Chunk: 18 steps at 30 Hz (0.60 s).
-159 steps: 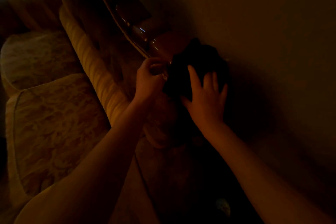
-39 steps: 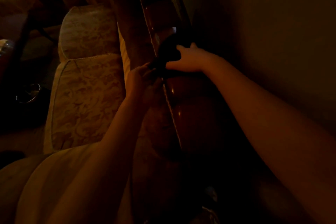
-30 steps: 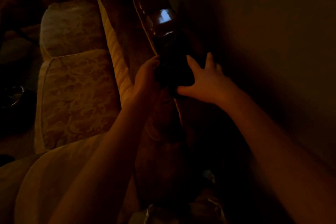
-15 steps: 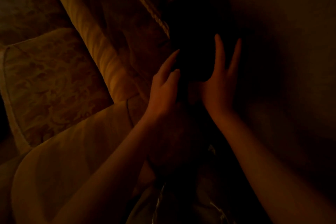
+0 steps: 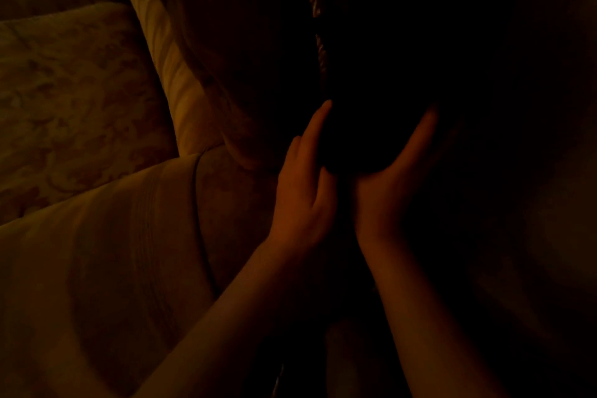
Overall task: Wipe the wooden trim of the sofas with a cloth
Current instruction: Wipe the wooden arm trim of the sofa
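L hand (image 5: pixel 302 191) & R hand (image 5: pixel 392 178), fingers spread, cup a dark soft cloth (image 5: pixel 371 126) btwn palms, prob. to press it round the near-black wooden sofa trim behind it, w/ pale patterned cushion (image 5: pixel 71 100) well left of grip.

Both hands raised side by side — left hand (image 5: pixel 303 194), right hand (image 5: pixel 392 181) — fingers extended

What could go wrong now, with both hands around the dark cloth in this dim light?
1. The cloth is almost lost in shadow, so parts of the trim may be missed.
2. The left hand and right hand press it with flat, open fingers, no firm grip; it may slip down behind the sofa.
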Each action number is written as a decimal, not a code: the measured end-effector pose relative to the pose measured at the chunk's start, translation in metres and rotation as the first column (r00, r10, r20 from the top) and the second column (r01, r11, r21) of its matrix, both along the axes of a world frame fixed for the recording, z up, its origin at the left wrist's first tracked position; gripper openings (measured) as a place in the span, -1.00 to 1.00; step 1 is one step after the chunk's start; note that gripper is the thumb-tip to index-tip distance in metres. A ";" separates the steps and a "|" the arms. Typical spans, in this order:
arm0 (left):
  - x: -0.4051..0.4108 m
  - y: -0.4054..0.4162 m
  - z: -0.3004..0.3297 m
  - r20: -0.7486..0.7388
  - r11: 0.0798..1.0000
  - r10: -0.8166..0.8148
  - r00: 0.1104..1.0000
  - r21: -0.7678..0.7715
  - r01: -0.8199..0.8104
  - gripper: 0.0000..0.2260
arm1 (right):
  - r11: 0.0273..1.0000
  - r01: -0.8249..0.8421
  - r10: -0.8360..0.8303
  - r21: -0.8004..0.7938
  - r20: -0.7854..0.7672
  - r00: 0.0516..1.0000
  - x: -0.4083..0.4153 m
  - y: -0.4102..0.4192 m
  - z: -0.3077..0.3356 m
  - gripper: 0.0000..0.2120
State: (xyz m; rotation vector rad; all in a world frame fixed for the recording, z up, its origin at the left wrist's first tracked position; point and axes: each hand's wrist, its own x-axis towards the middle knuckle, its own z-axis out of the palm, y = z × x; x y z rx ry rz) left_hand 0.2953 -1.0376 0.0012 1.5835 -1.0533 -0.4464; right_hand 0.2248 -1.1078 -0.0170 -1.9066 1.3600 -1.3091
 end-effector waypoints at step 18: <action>0.010 -0.004 -0.094 0.364 0.989 -0.099 0.926 -0.068 0.133 -0.50 | 0.940 -0.202 0.114 0.275 0.303 0.946 -0.019 -0.009 -0.079 -0.16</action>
